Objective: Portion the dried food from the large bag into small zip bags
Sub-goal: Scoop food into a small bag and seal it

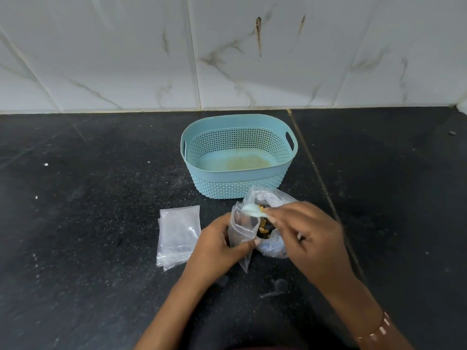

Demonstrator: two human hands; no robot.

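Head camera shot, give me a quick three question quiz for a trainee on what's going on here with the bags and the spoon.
1. Multiple choice: what does the right hand hold? A) a knife B) a light blue spoon C) a lid
2. True or false: the blue basket holds filled zip bags.
3. Fill in: the stack of empty zip bags lies to the ___ of the left hand.

Key
1. B, carrying dried food above the large bag.
2. False; no bags are in it.
3. Left; that hand grips a small zip bag.
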